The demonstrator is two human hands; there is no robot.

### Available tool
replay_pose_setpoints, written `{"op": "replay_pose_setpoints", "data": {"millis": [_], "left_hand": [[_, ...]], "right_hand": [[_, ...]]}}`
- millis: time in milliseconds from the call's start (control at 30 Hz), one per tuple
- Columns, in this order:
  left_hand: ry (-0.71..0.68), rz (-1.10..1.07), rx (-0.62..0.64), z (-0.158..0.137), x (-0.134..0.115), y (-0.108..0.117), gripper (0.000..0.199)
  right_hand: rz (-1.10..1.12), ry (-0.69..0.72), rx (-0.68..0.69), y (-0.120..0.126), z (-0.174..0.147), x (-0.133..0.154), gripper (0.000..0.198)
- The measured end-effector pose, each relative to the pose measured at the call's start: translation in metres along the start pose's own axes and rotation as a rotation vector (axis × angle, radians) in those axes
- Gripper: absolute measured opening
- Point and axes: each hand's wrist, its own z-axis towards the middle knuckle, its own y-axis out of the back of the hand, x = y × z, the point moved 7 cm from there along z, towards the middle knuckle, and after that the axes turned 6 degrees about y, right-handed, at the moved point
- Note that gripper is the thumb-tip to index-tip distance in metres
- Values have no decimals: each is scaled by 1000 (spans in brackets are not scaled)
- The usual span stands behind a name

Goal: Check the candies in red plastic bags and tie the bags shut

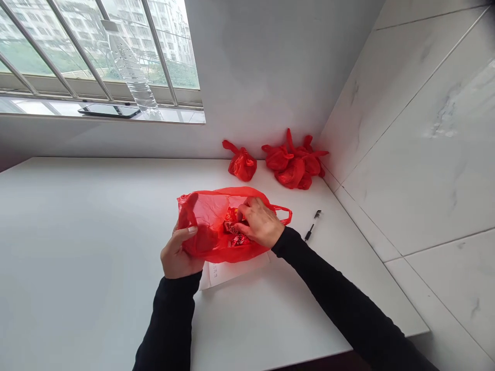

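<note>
A thin red plastic bag (pixel 216 255) is spread open above the white table, its mouth facing me. My left hand (pixel 181 252) grips the bag's left side, thumb on the near rim and fingers behind the film. Inside the bag lie several small shiny wrapped packets (pixel 240 239) in red, dark and yellow. My right hand (pixel 261 221) reaches into the bag over these packets. Its fingers are curled together at a packet (pixel 231 227) with dark print; the fingertips are partly hidden. One bag handle (pixel 285 214) loops out past my right wrist.
Several knotted red bags (pixel 296 165) are piled in the back right corner, with a single knotted bag (pixel 243 164) to their left. A black pen (pixel 312 225) lies right of my wrist. Paper with handwritten numbers (pixel 232 273) is under the bag. A bottle (pixel 135 77) and a phone (pixel 109 110) occupy the windowsill.
</note>
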Motion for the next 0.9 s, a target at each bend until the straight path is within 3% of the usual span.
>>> {"op": "replay_pose_setpoints", "data": {"millis": [100,233,300,500,667,900], "left_hand": [[-9,20,-12,0,0,2,10],[-24,55,23,1,0,-2,25],[-37,67,34,1,-1,-4,31],[-38,65,56,1,2,-7,27],[-54,62,26,-1,1,-7,31],[-11,72,79,-6,-3,-18,26]], "right_hand": [[70,21,-13,8,0,-3,15],[134,30,-24,15,0,-8,36],[132,17,-33,15,0,-9,36],[133,-24,-81,17,3,-1,33],[65,-39,7,14,3,-2,36],[-128,-104,107,5,-2,-11,34]]}}
